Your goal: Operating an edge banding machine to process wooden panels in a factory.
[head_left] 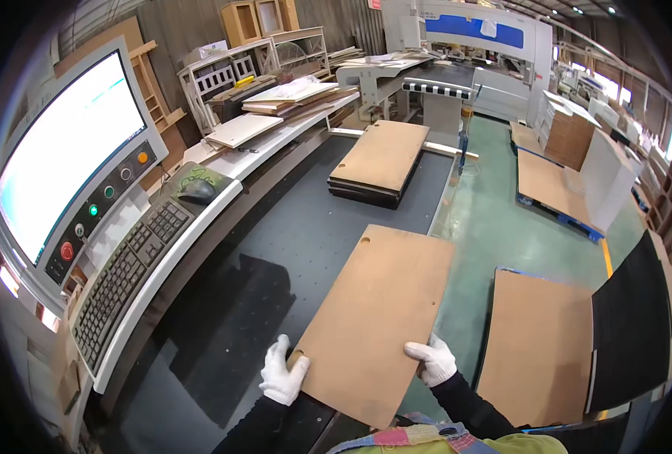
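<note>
Brown panel (381,318) is gripped at its two long edges by the gloved left hand (281,376) and right hand (434,361), thumbs on top, over the near part of the dark worktable (305,227); whether the table is touched cannot be told. Farther along, a stack (381,155) topped by a similar board is already laid; the held piece seems not yet released, and how many remain cannot be judged.

A board (381,310) is between the left hand (281,377) and the right hand (436,362). Beyond it, a stack of panels (381,155) rests on the bench (298,219). Leftward, a mouse (197,191) sits past the keyboard (131,272); rightward, a pallet (595,235) stands on the floor (487,181).
</note>
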Demonstrator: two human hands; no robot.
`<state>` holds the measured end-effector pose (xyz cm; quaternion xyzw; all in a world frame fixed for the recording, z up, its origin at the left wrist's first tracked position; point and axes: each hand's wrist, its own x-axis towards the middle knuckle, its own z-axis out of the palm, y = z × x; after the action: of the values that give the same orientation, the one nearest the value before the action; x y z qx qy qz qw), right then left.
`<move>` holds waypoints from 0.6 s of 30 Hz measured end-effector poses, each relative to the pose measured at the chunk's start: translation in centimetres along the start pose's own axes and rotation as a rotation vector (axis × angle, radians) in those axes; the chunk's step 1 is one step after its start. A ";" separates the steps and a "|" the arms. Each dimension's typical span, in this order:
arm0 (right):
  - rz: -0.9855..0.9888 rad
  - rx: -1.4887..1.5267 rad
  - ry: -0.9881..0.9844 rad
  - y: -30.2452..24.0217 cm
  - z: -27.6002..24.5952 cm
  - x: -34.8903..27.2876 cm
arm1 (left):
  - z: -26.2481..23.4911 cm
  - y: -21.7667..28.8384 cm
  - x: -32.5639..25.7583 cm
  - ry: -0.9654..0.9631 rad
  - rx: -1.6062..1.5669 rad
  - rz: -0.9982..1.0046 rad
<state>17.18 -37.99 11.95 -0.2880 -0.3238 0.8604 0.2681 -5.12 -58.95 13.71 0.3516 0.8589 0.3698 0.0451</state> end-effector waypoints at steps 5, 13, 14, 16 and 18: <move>-0.215 0.013 -0.119 -6.7 0.8 3.0 | 1.6 2.3 4.8 0.077 -0.961 -0.431; -0.332 0.052 -0.177 -18.3 -0.4 27.4 | 13.3 12.2 19.7 -0.129 -0.914 -0.421; -0.336 0.056 -0.193 -19.8 -0.8 30.8 | 15.2 13.1 22.6 -0.093 -0.709 -0.360; -0.275 -0.024 -0.127 -23.0 -1.5 37.2 | 19.1 15.2 28.7 -0.006 -0.807 -0.358; -0.221 0.034 -0.099 -25.7 -1.2 42.7 | 22.4 17.2 34.2 0.109 -0.748 -0.410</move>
<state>-4.41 6.73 15.74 -0.2032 -0.3517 0.8442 0.3497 -13.39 -15.37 15.22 0.1132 0.7188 0.6572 0.1966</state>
